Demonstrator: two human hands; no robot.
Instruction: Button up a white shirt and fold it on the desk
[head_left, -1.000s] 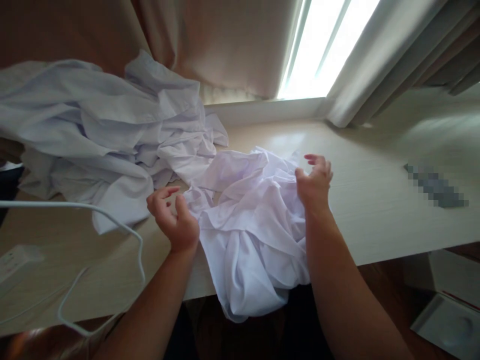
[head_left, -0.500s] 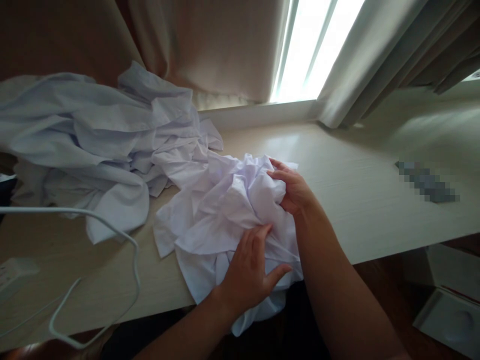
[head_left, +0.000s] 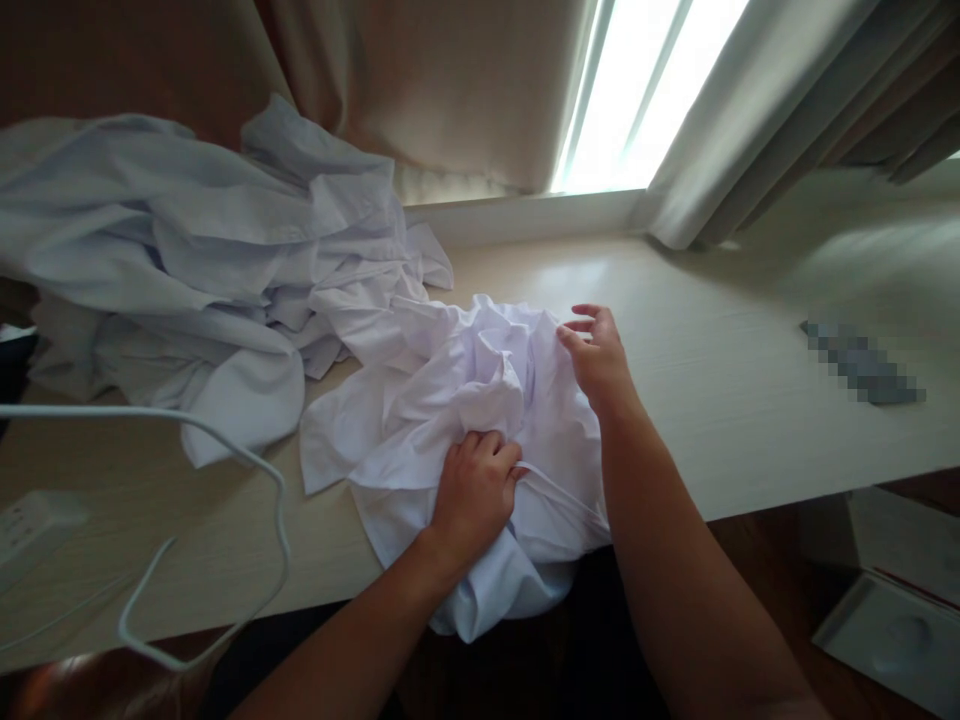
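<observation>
A crumpled white garment (head_left: 420,420) lies in front of me on the pale tabletop, its lower part hanging over the front edge. My left hand (head_left: 478,485) is closed on a fold of it near the middle, fingertips hidden in the cloth. A narrow raised edge of fabric runs from that grip toward the lower right. At the garment's upper right side is my right hand (head_left: 602,355), open, with the thumb at the cloth and the fingers apart and slightly bent.
Behind and left, a large heap of white cloth (head_left: 172,240) meets the garment. A white cable (head_left: 281,510) loops at the left, near a white power strip (head_left: 37,530). A pixelated dark item (head_left: 862,365) lies on the right of the table (head_left: 720,400). Curtains (head_left: 442,90) hang behind; an open white box (head_left: 892,620) is below right.
My left hand has gone from spread fingers to closed on the cloth. My right hand has let go of its bunched fold and opened; the garment's right side lies flatter.
</observation>
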